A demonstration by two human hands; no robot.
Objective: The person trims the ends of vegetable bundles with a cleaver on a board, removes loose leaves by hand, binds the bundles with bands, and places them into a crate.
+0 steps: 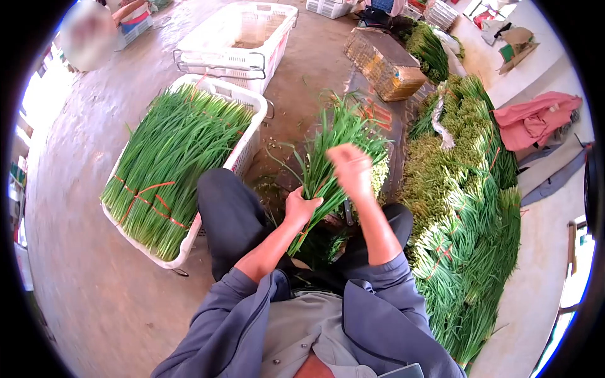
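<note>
Concrete floor (101, 252) beneath; left hand (302, 206) grips green stalks (328, 151).

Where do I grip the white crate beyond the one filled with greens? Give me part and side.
Grip the white crate by its near-end wire handle, probably coming from the wearer's side: the thin wire stands out from that end.

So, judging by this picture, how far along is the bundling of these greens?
Looks done: the packed greens in the white crate, with red ties across them. In hand: a bunch, gripped low by the left hand; the right hand is blurred over it. Probably left: the pile by the wall, though ties show there too, so how much is unclear.
</note>
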